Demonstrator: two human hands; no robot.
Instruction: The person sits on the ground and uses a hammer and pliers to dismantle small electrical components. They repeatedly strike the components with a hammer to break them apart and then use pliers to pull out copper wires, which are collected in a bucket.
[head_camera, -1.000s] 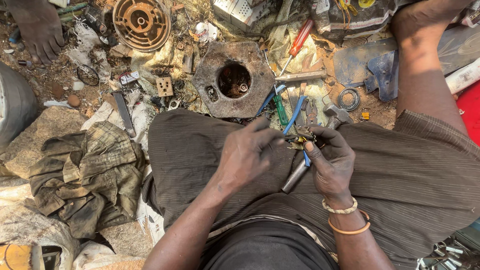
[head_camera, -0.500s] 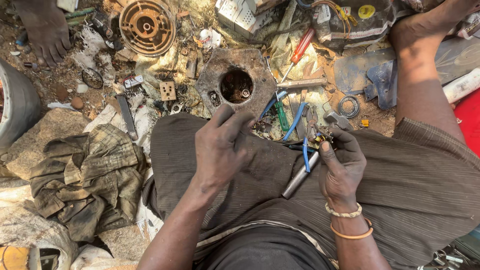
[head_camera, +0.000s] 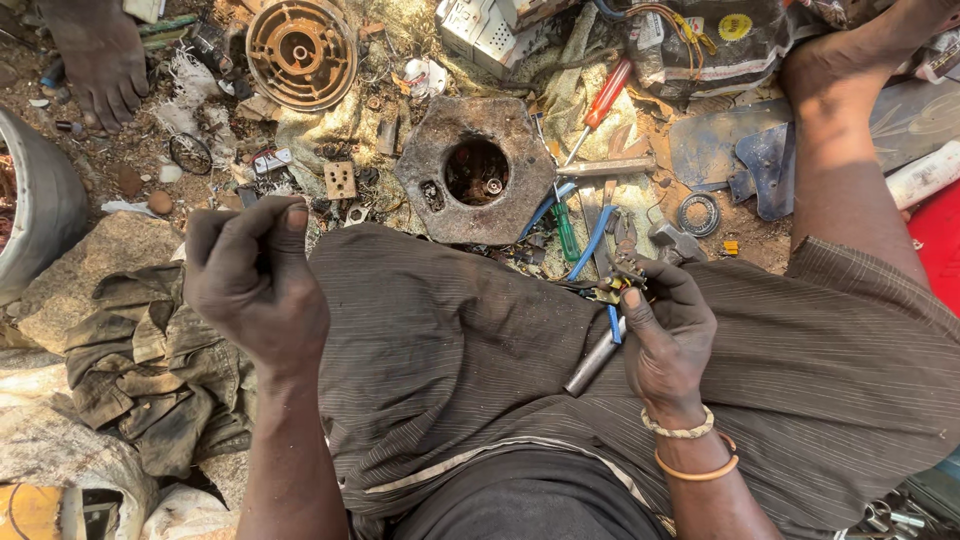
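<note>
The right hand (head_camera: 668, 335) is clamping its fingers around a small metal part (head_camera: 622, 272) with a bit of yellow on it, holding it above the striped trouser leg (head_camera: 480, 350). A blue wire (head_camera: 596, 240) is running up from this part toward the ground, and a grey metal rod (head_camera: 593, 362) is lying across the lap, its upper end tucked against the palm of the same hand. Two bracelets (head_camera: 690, 448), one pale and one orange, are sitting on that wrist.

The left hand (head_camera: 255, 285) is hanging in the air over the left knee, well apart from the right one, with its fingers curled loosely together; whether anything is pinched inside them cannot be told.

On the dirt floor just beyond the knees a rusty hexagonal metal housing (head_camera: 475, 170) with a round hole in its middle is lying flat. A red-handled screwdriver (head_camera: 600, 102) is resting to its right, and a green-handled tool (head_camera: 566, 232) is lying near the blue wire. A round ribbed metal disc (head_camera: 301, 52) is sitting farther off to the left, and a bearing ring (head_camera: 698, 213) is lying beside the right leg. A dirty crumpled cloth (head_camera: 150, 370) is lying on the ground left of the lap. A bare foot (head_camera: 100, 62) is resting at the top left corner.
</note>
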